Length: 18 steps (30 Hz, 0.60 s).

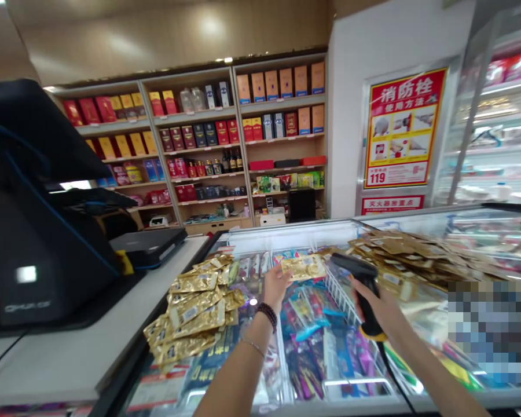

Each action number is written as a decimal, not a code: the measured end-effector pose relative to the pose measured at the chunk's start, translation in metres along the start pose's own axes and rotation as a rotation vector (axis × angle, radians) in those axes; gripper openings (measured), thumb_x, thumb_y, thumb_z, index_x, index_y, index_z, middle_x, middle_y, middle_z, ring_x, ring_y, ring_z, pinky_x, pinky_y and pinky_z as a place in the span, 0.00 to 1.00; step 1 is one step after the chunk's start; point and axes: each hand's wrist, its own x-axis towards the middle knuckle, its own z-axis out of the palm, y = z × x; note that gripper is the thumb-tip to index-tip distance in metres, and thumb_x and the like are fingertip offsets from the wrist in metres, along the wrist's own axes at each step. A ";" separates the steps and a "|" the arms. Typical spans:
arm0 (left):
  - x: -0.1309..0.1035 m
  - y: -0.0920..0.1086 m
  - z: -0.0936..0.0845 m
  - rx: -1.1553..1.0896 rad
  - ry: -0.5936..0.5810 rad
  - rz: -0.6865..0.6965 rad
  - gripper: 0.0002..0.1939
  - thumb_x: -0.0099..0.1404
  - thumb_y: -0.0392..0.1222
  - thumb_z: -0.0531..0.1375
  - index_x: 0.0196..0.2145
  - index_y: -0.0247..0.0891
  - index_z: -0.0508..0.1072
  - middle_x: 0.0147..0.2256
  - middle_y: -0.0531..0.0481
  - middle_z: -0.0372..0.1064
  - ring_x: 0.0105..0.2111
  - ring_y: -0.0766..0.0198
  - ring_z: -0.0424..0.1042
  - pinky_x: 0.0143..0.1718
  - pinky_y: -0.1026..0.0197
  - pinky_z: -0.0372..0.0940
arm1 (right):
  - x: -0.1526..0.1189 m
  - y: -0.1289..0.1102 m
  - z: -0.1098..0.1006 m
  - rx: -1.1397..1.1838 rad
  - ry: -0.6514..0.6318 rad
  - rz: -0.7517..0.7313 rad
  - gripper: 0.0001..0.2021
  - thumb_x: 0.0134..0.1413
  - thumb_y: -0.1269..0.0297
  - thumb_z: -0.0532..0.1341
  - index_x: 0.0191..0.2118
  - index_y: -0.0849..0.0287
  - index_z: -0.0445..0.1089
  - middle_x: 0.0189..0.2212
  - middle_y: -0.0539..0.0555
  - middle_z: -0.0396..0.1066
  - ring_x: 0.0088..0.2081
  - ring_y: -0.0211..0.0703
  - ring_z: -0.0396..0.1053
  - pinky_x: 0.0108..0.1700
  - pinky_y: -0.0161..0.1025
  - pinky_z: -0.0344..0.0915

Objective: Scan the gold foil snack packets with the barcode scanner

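My left hand (278,285), with a dark beaded bracelet at the wrist, holds a gold foil packet (304,268) by its left end above the glass-topped freezer. My right hand (371,304) is wrapped round the handle of a black barcode scanner (359,267), whose head points toward the packet from the right. A pile of gold packets (195,307) lies on the glass to the left. Another, larger heap of gold packets (399,255) lies to the right. Colourful wrapped goods show in wire baskets under the glass.
A black checkout terminal (35,231) stands on a white counter (82,347) at the left. Shelves (200,147) of boxes and bottles line the back wall, beside a red sign (403,127). The scanner's cable (393,376) runs down near my right arm.
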 end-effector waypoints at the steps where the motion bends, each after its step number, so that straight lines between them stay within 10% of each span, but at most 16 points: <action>1: -0.002 0.003 -0.010 -0.018 0.010 0.001 0.24 0.53 0.51 0.82 0.42 0.38 0.84 0.42 0.38 0.87 0.45 0.47 0.87 0.51 0.47 0.81 | -0.004 0.000 0.014 -0.010 -0.039 -0.004 0.30 0.46 0.30 0.73 0.25 0.54 0.69 0.18 0.51 0.69 0.16 0.40 0.63 0.19 0.39 0.61; 7: -0.011 0.016 -0.048 -0.104 0.072 0.018 0.23 0.53 0.53 0.82 0.41 0.39 0.84 0.40 0.41 0.87 0.44 0.49 0.86 0.52 0.47 0.81 | -0.039 -0.006 0.069 -0.087 -0.105 -0.076 0.24 0.59 0.33 0.67 0.32 0.50 0.70 0.18 0.49 0.68 0.18 0.43 0.64 0.24 0.42 0.66; 18: -0.015 0.026 -0.045 -0.158 0.032 0.013 0.21 0.56 0.48 0.81 0.43 0.37 0.84 0.38 0.43 0.87 0.43 0.50 0.87 0.56 0.44 0.80 | -0.045 0.006 0.055 -0.216 -0.189 -0.064 0.25 0.59 0.33 0.67 0.35 0.53 0.71 0.17 0.48 0.69 0.19 0.42 0.65 0.25 0.40 0.65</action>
